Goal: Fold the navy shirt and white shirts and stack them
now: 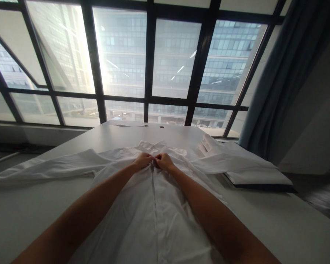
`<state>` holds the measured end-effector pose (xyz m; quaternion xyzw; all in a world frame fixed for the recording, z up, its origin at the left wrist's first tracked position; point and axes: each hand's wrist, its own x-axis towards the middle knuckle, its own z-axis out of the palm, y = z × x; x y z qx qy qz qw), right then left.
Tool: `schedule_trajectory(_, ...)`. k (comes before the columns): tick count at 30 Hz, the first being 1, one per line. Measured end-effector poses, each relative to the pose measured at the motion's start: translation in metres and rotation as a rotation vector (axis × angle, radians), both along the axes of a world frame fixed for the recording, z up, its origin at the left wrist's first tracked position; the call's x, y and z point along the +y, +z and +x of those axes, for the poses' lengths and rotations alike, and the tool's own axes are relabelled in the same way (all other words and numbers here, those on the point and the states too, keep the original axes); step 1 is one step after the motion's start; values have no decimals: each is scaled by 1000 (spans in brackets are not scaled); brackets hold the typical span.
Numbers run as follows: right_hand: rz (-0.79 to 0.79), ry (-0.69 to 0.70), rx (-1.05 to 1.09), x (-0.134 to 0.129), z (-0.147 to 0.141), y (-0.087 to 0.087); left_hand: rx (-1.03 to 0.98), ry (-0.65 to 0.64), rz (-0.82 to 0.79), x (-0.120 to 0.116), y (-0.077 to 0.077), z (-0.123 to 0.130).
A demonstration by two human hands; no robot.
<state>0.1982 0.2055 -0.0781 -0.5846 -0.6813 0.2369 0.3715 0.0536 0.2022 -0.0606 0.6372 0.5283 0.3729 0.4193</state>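
Observation:
A white long-sleeved shirt lies spread face up, its collar at the far end and one sleeve stretched out to the left. Just below the collar, my left hand pinches one front edge of the shirt. My right hand pinches the fabric right beside it, and the fingertips of both hands nearly meet at the front opening. The front strip runs down from the hands toward me. Whatever small part of the shirt lies between the fingertips is too small to make out.
The shirt lies on a white table. At right, folded white clothing rests on a dark-edged flat item. Paper lies at the far edge. Windows stand behind, with a blue curtain at right.

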Motion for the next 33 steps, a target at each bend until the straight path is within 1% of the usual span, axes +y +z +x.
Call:
schedule_trajectory(3, -88, 28, 37, 6, 2, -1, 32, -57, 45, 3, -2, -2)
schedule_trajectory(6, -143, 71, 47, 10, 3, -1, 132, -95, 131, 7, -1, -5)
schedule_trajectory(9, -157, 92, 7, 12, 3, 0, 309, -92, 272, 7, 0, -9)
schedule_trajectory(11, -166, 82, -16, 10, 3, 3, 495, -23, 349, 4, 0, -9)
schedule_trajectory(13, -128, 48, -49, 5, 2, 7, 672, 63, 429, -2, 0, -9)
schedule_trajectory(14, -73, 16, -86, 1, 2, 9, 737, 88, 475, -5, -1, -9)
schedule_trajectory(16, 86, -52, -225, -7, 2, 14, 820, 86, 543, -8, -2, -10)
schedule_trajectory(17, 155, -80, -321, -11, 4, 17, 854, 62, 532, -8, -3, -11)
schedule_trajectory(18, 182, -96, -421, -13, 6, 18, 889, 23, 485, -7, -4, -13)
schedule_trajectory(19, 146, -94, -509, -14, 9, 20, 924, -25, 414, -4, -5, -14)
schedule_trajectory(21, -48, -55, -639, -13, 16, 21, 976, -132, 282, 5, -6, -19)
schedule_trajectory(23, -249, -2, -699, -8, 24, 22, 1002, -212, 240, 17, -7, -22)
schedule_trajectory(24, -306, 22, -712, -3, 27, 22, 1011, -234, 240, 24, -7, -23)
schedule_trajectory(25, -329, 39, -720, 2, 30, 23, 1020, -247, 241, 32, -7, -23)
schedule_trajectory(28, -333, 56, -732, 19, 39, 23, 1047, -259, 239, 54, -7, -22)
schedule_trajectory(30, -303, 52, -728, 31, 44, 21, 1057, -251, 246, 66, -7, -19)
schedule_trajectory(32, -234, 9, -720, 39, 49, 17, 1061, -245, 251, 75, -6, -18)
schedule_trajectory(33, -186, -38, -722, 42, 53, 15, 1059, -241, 255, 79, -6, -17)
